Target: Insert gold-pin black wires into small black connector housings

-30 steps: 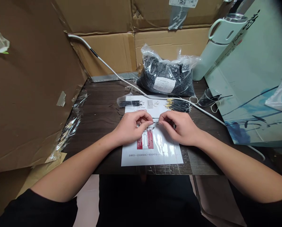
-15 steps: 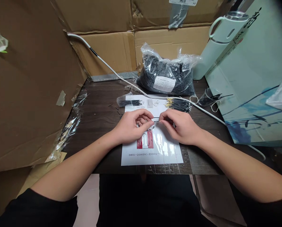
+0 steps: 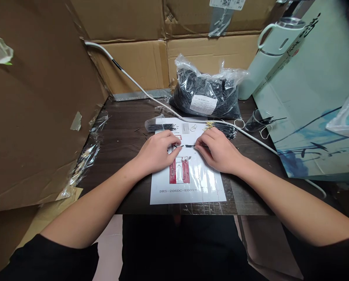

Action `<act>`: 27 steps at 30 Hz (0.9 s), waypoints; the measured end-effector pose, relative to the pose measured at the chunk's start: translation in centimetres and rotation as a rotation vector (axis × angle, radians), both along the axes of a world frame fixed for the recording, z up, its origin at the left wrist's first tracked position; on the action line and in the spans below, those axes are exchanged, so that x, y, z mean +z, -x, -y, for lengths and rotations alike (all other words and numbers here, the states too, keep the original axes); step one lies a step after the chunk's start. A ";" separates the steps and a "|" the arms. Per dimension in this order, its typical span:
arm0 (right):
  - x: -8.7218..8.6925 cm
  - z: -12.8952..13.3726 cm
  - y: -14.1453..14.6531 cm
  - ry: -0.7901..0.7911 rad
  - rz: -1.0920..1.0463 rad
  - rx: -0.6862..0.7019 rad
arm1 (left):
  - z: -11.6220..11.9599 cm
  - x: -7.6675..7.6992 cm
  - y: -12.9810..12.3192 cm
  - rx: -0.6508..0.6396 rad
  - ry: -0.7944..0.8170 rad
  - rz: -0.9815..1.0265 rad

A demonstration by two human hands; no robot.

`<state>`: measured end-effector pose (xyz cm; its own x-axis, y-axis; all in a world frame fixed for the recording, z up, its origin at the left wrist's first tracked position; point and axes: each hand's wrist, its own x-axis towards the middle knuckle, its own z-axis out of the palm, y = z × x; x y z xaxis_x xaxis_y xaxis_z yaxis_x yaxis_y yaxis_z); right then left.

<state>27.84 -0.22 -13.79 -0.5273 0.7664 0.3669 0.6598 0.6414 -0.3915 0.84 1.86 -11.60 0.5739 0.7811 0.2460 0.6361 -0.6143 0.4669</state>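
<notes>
- Nearest, along the bottom: black clothing (image 3: 180, 249) over the lap, and bare forearms (image 3: 104, 205) reaching forward from black sleeves (image 3: 51, 257) at either side.
- Just beyond: a dark wood-grain table (image 3: 118, 160), with a white printed sheet (image 3: 203, 193) lying flat on it, lettered "DRS-206DC-E001" across its near part.
- On the sheet, past the lettering: a red-and-white printed picture (image 3: 172, 177).
- Over the sheet's left edge, the left hand (image 3: 158, 152): fingers curled, thumb and fingertips almost together, at one end of a short dark piece (image 3: 182, 146); too small to tell whether gripped or only touched.
- Level with it, over the right side, the right hand (image 3: 218, 150): thumb and forefinger pinched on thin dark strands (image 3: 190, 146), with free ends pointing toward the left hand across a small gap.
- Behind the left hand: a clear cup (image 3: 149, 125) on its side, with black rods (image 3: 167, 127) reaching out onto the sheet.
- Behind the right hand, partly covered by it: a gold-tipped bundle (image 3: 228, 130).
- Farther right: a second clear cup (image 3: 254, 121), tipped, with dark pieces inside and pale loops (image 3: 266, 133) beside it.
- Behind these: a white cable (image 3: 136, 84) running diagonally across.
- Beyond the cable: a clear plastic bag (image 3: 188, 84) full of thin black pieces, white label (image 3: 203, 104) in front.
- Right rear: a pale green bottle (image 3: 260, 68).
- Farthest: cardboard (image 3: 139, 64).
</notes>
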 end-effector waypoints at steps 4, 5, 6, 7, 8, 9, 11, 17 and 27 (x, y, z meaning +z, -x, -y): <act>-0.4 -0.2 0.2 -0.013 0.012 0.000 | 0.0 -0.6 -0.2 -0.022 -0.007 -0.011; -0.4 -0.2 0.2 -0.017 0.020 -0.003 | 0.0 -0.7 -0.2 -0.028 -0.010 -0.014; -0.4 -0.2 0.2 -0.019 0.025 -0.004 | 0.0 -0.7 -0.2 -0.031 -0.012 -0.017; -0.3 -0.2 0.2 -0.020 0.026 -0.005 | 0.0 -0.7 -0.2 -0.032 -0.014 -0.021; -0.1 -0.2 0.1 -0.019 0.023 -0.004 | 0.0 -0.7 -0.2 -0.031 -0.015 -0.025; 0.1 -0.3 0.0 -0.019 0.017 -0.004 | 0.0 -0.6 -0.2 -0.029 -0.014 -0.029; 0.7 -0.4 -0.5 -0.030 0.014 -0.016 | 0.0 -0.5 -0.2 -0.023 -0.005 -0.026; 1.9 -1.3 -3.1 -0.073 0.185 -0.154 | 0.4 -0.1 -0.6 -0.023 0.059 0.081; 1.2 -2.1 -3.8 -0.115 0.378 -0.276 | 1.2 0.0 -1.2 0.081 0.280 0.347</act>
<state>31.69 1.83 -12.62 -0.4223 0.8622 0.2797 0.8941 0.4470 -0.0280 2.02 0.69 -11.64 0.4291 0.8839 0.1860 0.4530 -0.3887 0.8023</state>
